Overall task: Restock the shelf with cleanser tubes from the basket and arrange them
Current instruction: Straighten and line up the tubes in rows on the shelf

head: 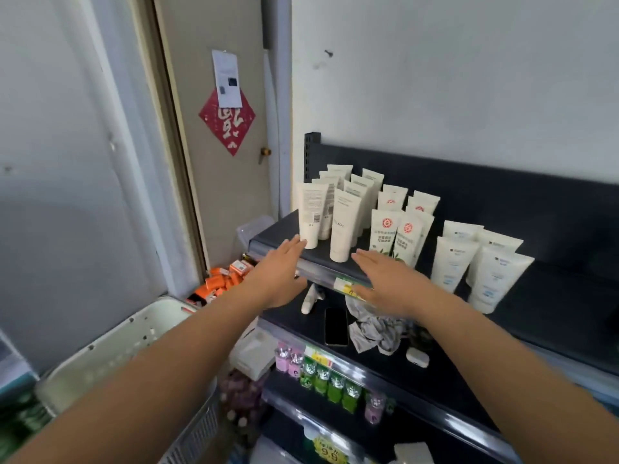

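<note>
Both hands are empty here, fingers out straight and palms down. The left hand (281, 272) has its fingertips right at the foot of the front-left plain white tube (312, 216), though it's hard to say if they actually touch it. The right hand (385, 279) hovers flat over the front lip of the top shelf (562, 289), just in front of the red-logo tubes (385, 229). So this looks like the arranging part, not the carrying part. The cleanser tubes are already up there, standing on their caps in three bunches: plain white on the left, red-logo in the middle, blue-label tubes (485, 272) on the right. The two front white ones sit a bit apart from each other and forward of their rows, so the next move is probably nudging them back into line. That wants a gentle push low down near the caps, since tubes standing like this would likely topple like dominoes if pushed high up. One stray tube (310, 301) lies on its side on the lower shelf (452, 373), near a phone (336, 326) and some crumpled wrapping (375, 329), and it probably belongs upstairs too. The pale basket (110, 346) is down at bottom left, well away from the hands, and no tubes show in the part that's visible.
</note>
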